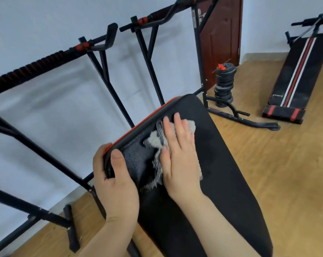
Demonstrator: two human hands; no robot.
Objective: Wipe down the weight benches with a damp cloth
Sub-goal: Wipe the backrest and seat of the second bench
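A black padded weight bench (223, 164) with an orange edge runs from the middle of the view toward the lower right. My left hand (116, 184) grips its left edge, thumb on top of the pad. My right hand (179, 154) lies flat on a grey cloth (155, 141), pressing it onto the upper part of the pad. The cloth is crumpled and sticks out to the left of my palm and beyond my fingertips. A second black bench (298, 80) with red and white stripes stands at the far right.
A black barbell rack (108, 84) with a bar stands against the pale wall behind the bench. Its base foot (249, 123) lies on the wooden floor. A stack of weight plates (224, 84) sits by a brown door (221, 39).
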